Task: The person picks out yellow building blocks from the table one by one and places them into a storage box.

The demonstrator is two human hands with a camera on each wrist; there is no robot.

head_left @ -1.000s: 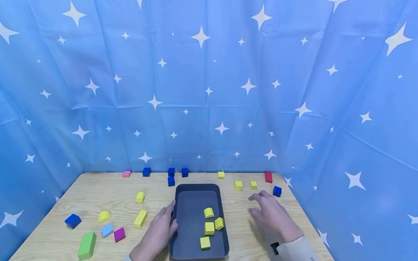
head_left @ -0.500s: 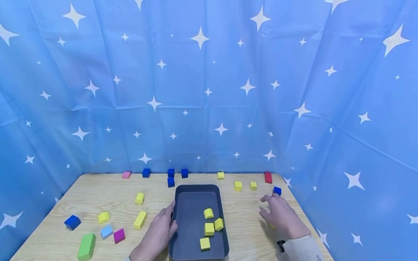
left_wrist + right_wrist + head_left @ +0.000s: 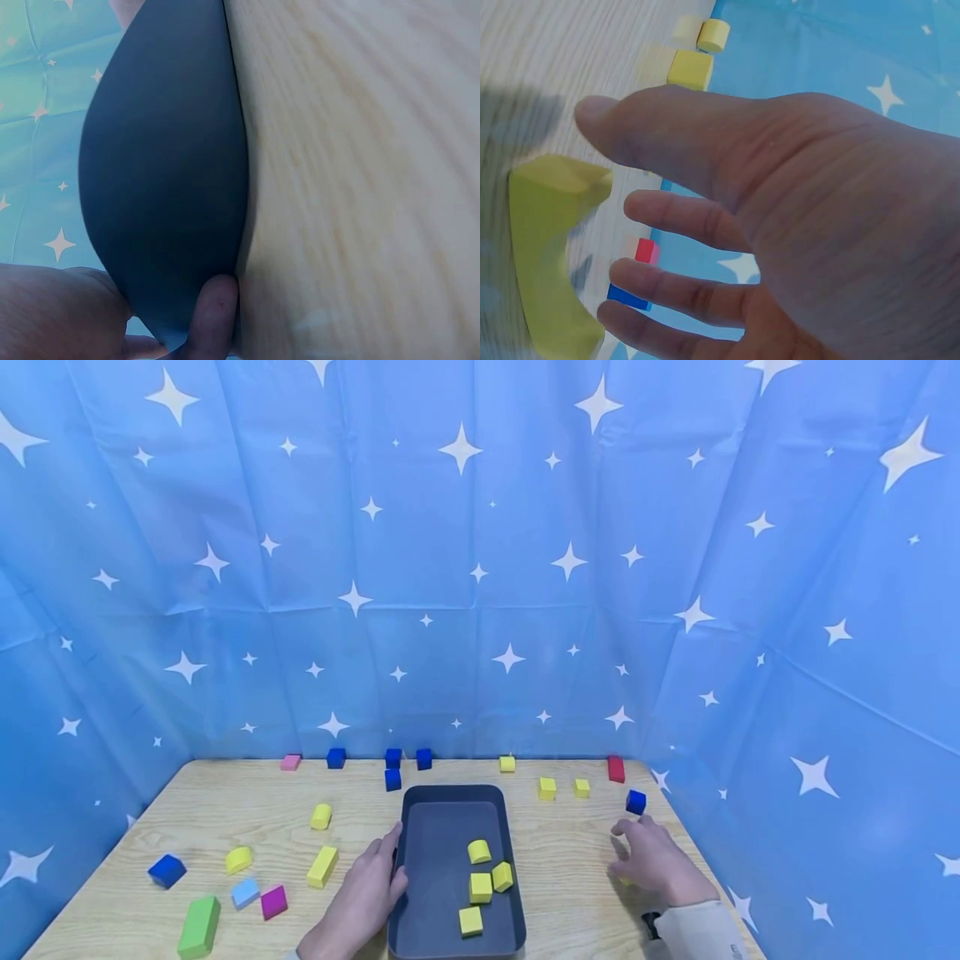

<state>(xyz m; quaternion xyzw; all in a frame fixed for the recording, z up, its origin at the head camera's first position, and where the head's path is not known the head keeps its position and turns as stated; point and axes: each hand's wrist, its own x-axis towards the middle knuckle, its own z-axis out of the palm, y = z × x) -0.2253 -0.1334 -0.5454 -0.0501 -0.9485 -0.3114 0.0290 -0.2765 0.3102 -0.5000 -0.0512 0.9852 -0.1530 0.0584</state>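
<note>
- The left hand (image 3: pixel 358 893) has its grip on the left wall of the dark grey tray (image 3: pixel 435 827), which lies on the desk (image 3: pixel 551 893) and runs from near the far edge toward the near edge; one finger lies along the tray's outer wall and the thumb reaches the rim.
- The right hand (image 3: pixel 656 860) hovers over the right part of the desk, its grip wide apart with nothing in it: the thumb stands well away from the spread fingers.
- Beneath that hand, toward the right edge, lies a yellow arch block (image 3: pixel 540 255), mostly covered in the head view; whether a fingertip touches it I cannot tell.
- Four yellow blocks sit in the tray's right half: a half-round one (image 3: pixel 478 851) and three cubes (image 3: pixel 481 887).
- Near the far right corner are a red block (image 3: pixel 616 768) and, just beyond the right fingers, a blue cube (image 3: pixel 635 802); two small yellow blocks (image 3: pixel 547 788) and a yellow half-cylinder (image 3: pixel 507 764) lie left of the red one.
- Along the far edge, left of centre, lie four dark blue cubes (image 3: pixel 336 757) and a pink block (image 3: pixel 291 762).
- A green block (image 3: pixel 198 927) lies toward the near left corner, with a magenta block (image 3: pixel 273 902) and a light blue block (image 3: pixel 245 892) beside each other nearby.
</note>
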